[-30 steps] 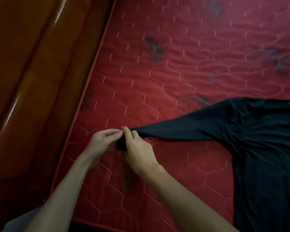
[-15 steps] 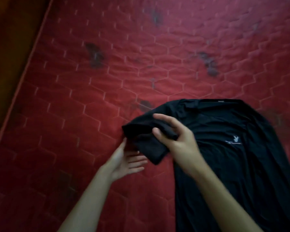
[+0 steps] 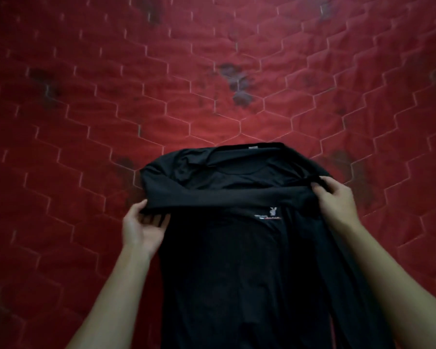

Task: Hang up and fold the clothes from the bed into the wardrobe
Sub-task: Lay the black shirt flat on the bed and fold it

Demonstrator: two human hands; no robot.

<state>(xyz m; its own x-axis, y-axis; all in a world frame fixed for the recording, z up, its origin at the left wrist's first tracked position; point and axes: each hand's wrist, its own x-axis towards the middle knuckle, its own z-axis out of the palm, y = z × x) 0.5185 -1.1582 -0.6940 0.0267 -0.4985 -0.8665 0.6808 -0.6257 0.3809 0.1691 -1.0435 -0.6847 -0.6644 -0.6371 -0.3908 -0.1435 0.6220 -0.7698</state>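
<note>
**Hand and Arm Position**

Both forearms extend forward from the lower edge, bare. Left hand (image 3: 142,229) pinches the black shirt (image 3: 237,260) between thumb and curled fingers (palm turned inward). Right hand (image 3: 337,204) grips the same shirt, fingers curled over its fold.

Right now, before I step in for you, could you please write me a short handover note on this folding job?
Left hand: grips the black long-sleeved shirt at the fold of its sleeve.
Right hand: pinches that sleeve's end.
Shirt: logo side up on the red quilted mattress.
Done: one sleeve folded across the chest.
Left: other sleeve, body folds, putting it away; no wardrobe in view.
</note>
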